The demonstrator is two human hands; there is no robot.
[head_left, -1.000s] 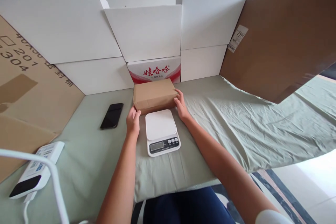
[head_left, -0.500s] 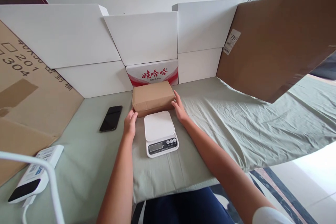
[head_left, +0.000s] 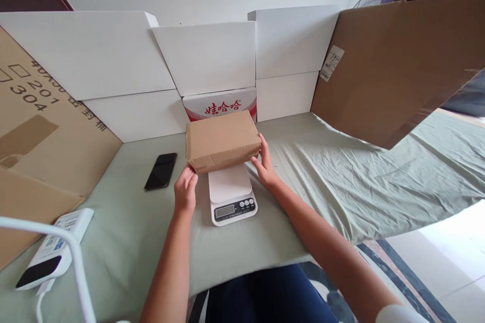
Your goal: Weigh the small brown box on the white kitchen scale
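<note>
Between my two hands is a brown cardboard box, raised and slightly tilted, its front edge over the back of a white kitchen scale. My left hand grips the box's near left corner, the fingers partly hidden beneath it. At the right end my right hand holds the box, thumb at the front and fingers along the side. The scale lies on the green cloth with its display and buttons facing me; the box hides its rear part. Whether the box touches the scale I cannot tell.
A black phone lies on the green cloth to the left. Nearer is a white power strip beside a curved white tube. White boxes line the back, with large cardboard panels at both sides.
The cardboard box has been lifted from the cloth behind the scale and brought nearer, covering the scale's back part. Both hands moved with it. The scale and phone stay put.
</note>
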